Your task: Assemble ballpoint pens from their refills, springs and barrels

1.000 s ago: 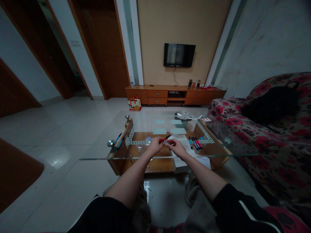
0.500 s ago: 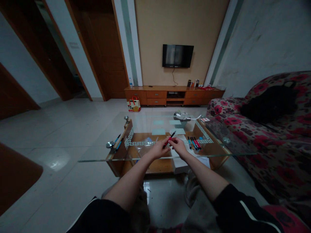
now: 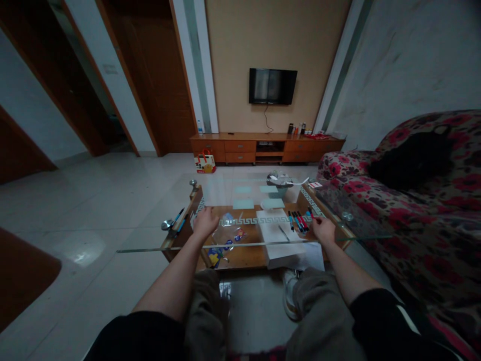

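My right hand (image 3: pixel 323 229) pinches a red and black pen (image 3: pixel 311 213) at the right side of the glass-topped table (image 3: pixel 150 244). Just left of it, several blue, black and red pens (image 3: pixel 299 221) lie side by side on the glass. Over the left part of the table is my left hand (image 3: pixel 205 222), back upward, its fingers curled and partly hidden; whether it holds anything does not show. Left of that hand, near the table's left edge, lie blue and black pens (image 3: pixel 178 217).
Below the glass, a shelf holds a white box (image 3: pixel 276 235), with a thin dark pen-like thing seen over it, and colourful plastic packets (image 3: pixel 220 254). A dark basket (image 3: pixel 278 180) stands at the table's far side. The flowered sofa (image 3: pixel 391 220) is at the right.
My hands, together at the table's middle with a pen between them, have parted. The right moved right with the pen; the left let go of it and moved left.
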